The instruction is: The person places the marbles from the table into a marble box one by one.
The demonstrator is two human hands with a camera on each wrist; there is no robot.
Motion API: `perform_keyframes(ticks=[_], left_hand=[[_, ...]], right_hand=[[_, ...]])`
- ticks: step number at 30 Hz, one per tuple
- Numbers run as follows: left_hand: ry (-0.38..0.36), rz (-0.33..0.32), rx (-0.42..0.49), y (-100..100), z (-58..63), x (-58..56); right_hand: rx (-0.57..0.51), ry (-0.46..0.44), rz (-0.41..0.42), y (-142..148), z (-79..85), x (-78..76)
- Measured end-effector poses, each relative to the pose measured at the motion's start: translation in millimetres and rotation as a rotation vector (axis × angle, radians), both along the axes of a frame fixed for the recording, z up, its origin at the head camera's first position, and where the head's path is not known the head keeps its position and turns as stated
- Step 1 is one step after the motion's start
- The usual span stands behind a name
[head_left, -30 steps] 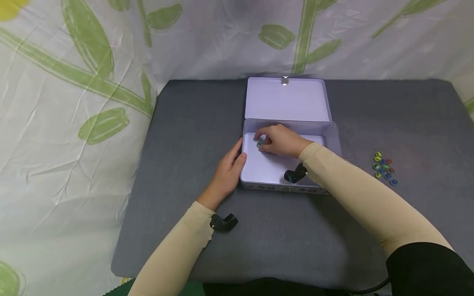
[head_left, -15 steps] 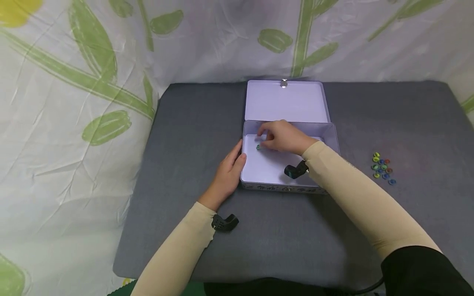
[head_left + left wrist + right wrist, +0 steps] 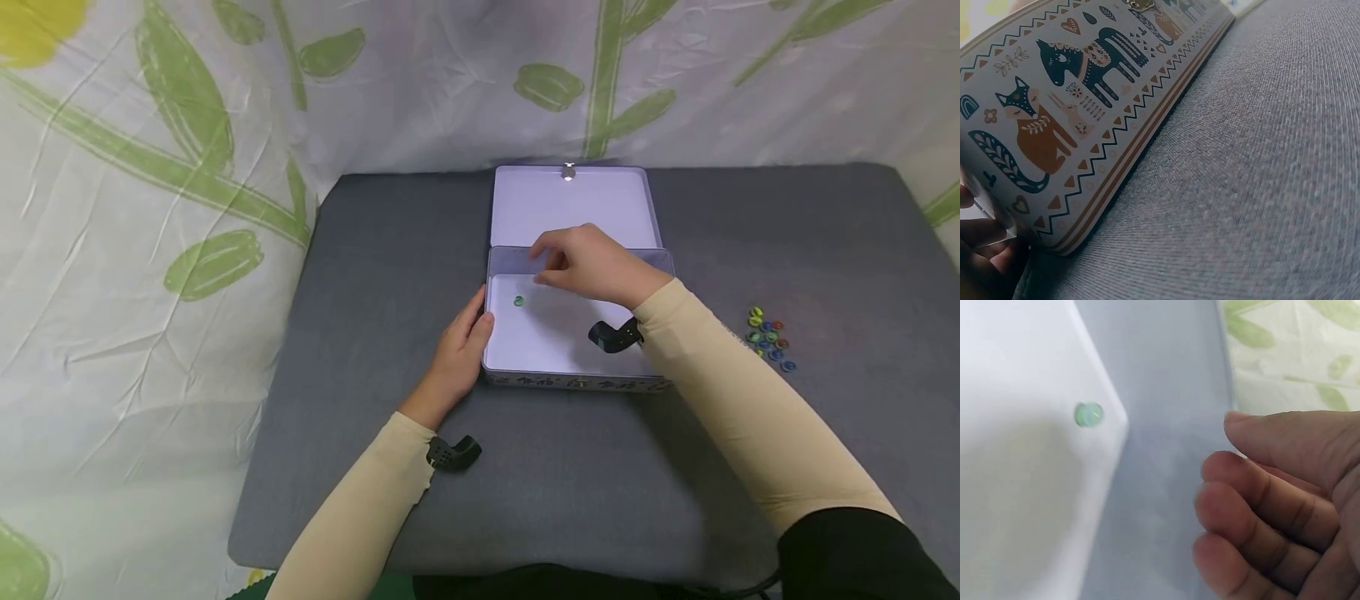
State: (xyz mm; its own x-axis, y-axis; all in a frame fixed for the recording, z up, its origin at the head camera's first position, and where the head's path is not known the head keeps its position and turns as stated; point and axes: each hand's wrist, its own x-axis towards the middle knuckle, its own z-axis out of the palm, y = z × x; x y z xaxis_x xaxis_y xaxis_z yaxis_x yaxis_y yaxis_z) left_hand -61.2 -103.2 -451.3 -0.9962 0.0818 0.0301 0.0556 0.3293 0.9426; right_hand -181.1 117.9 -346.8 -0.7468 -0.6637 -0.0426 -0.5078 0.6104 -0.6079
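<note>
An open tin box (image 3: pixel 506 346) has a white inside, and its lid (image 3: pixel 570 200) lies folded back behind it. In the left wrist view, the outer wall of the box (image 3: pixel 1085 94) carries printed foxes and horses. A small translucent green marble (image 3: pixel 519 301) lies on the box floor near the left wall; the right wrist view shows this marble (image 3: pixel 1088 415) near a corner. My right hand (image 3: pixel 592 262) hovers over the back of the box, fingers loosely bent, nothing between them. Against the left wall, my left hand (image 3: pixel 457 346) rests with fairly straight fingers along it.
Several small marbles (image 3: pixel 768 337), yellow, green, blue and red, lie grouped on the grey tabletop (image 3: pixel 360 292) right of the box. Black wrist cameras hang below both wrists. A plant-patterned sheet (image 3: pixel 420 92) hangs behind and left of the table.
My right hand has let go of the green marble, then lifted and drawn back to the right. The marble stays on the box floor. My left hand keeps its place at the box.
</note>
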Motion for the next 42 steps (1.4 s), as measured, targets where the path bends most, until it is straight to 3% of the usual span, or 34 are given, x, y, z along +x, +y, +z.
perform_keyframes(ticks=[11, 24, 30, 42], left_hand=[[0.029, -0.011, 0.002, -0.3, -2.5, 0.0], [0.018, -0.013, 0.011, 1.6, -1.2, -0.3], [0.006, 0.002, 0.001, -2.4, 0.9, 1.7], [0.009, 0.018, 0.021, -11.6, 5.0, 6.9]], right_hand=[[0.028, 0.029, -0.125, 39.0, 27.1, 9.5], [0.043, 0.045, -0.311, 108.0, 41.9, 26.5], [0.051, 0.021, -0.382, 133.6, 37.2, 31.9], [0.081, -0.011, -0.428, 168.5, 7.0, 37.2]])
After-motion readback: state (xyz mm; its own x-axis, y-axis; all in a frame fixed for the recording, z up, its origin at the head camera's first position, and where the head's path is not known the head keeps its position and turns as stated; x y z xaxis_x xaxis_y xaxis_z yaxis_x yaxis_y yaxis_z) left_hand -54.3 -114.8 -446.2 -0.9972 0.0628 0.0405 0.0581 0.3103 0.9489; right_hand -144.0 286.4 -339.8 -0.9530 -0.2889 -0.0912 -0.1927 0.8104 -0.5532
